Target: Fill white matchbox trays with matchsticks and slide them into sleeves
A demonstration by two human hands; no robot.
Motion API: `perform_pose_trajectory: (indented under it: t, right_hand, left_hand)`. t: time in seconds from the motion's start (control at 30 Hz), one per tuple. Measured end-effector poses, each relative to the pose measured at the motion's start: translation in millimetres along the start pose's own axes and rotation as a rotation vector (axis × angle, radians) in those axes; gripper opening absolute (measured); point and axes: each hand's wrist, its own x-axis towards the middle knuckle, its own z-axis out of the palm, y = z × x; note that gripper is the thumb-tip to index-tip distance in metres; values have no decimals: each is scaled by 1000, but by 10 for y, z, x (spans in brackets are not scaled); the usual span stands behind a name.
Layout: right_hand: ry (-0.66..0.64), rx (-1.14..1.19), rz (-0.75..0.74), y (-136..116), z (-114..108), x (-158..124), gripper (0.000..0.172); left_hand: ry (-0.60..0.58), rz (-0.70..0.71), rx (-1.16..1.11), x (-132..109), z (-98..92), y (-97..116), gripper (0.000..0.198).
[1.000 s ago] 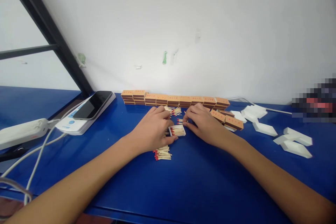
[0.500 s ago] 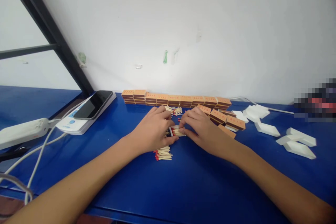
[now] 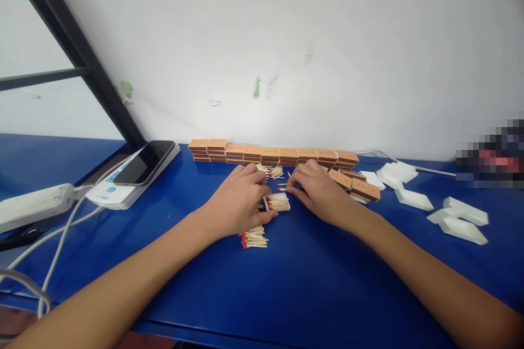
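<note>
My left hand (image 3: 241, 200) is closed around the left end of a small white matchbox tray (image 3: 285, 197), thumb at its near side. Red-tipped matches (image 3: 275, 204) lie inside the tray. Just right of it, my right hand (image 3: 317, 192) is in a pinch, its fingertips at the end of a loose match (image 3: 281, 189) on the table. Other stray matches lie close to those fingers. One pile of matches (image 3: 273, 172) lies beyond my hands, and another pile (image 3: 254, 238) is on the near side of my left hand.
A row of stacked orange matchboxes (image 3: 270, 154) runs along the wall. More matchbox covers (image 3: 365, 190) lie behind my right hand, with white trays (image 3: 462, 229) scattered farther right. At left are a phone (image 3: 145, 162) on a white device, a power strip (image 3: 36, 207) and cables.
My right hand has moved away from the tray, slightly up and to the right, to the loose matches. The tray's right end now shows. My left hand stays on the tray.
</note>
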Motion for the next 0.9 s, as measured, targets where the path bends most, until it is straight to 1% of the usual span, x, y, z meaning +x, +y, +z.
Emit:
perform_pose_trajectory:
  t: [0.1, 0.23, 0.33, 0.37, 0.43, 0.5, 0.57, 0.63, 0.77, 0.9]
  right_hand:
    - [6, 11, 3, -73, -88, -5, 15]
    - [27, 132, -11, -274, -212, -39, 14]
    - [-6, 175, -30, -352, -213, -50, 13]
    - [2, 167, -22, -334, -194, -45, 14]
    - [58, 102, 23, -233, -138, -19, 16]
    - [118, -22, 90, -95, -75, 17, 16]
    - [136, -141, 144, 12, -19, 53, 17]
    - [122, -227, 180, 53, 20, 79, 20]
    - [48, -336, 247, 24, 56, 94, 23]
    - [21, -369, 238, 44, 67, 74, 26]
  left_hand:
    - [-1, -6, 2, -1, -4, 6, 32]
    - [-14, -13, -1, 0, -16, 6, 33]
    - [-19, -9, -9, -3, -18, 1, 32]
    - [-19, -10, -9, -4, -17, -1, 32]
    - [-19, -10, -9, -8, -12, -4, 33]
    - [-19, -13, -9, -9, -7, -2, 34]
    - [-21, -16, -9, -5, -5, 3, 34]
    - [-24, -17, -8, 3, -4, 9, 34]
    - [-25, -18, -2, 14, -1, 8, 36]
    - [-22, -11, -3, 8, 6, -1, 35]
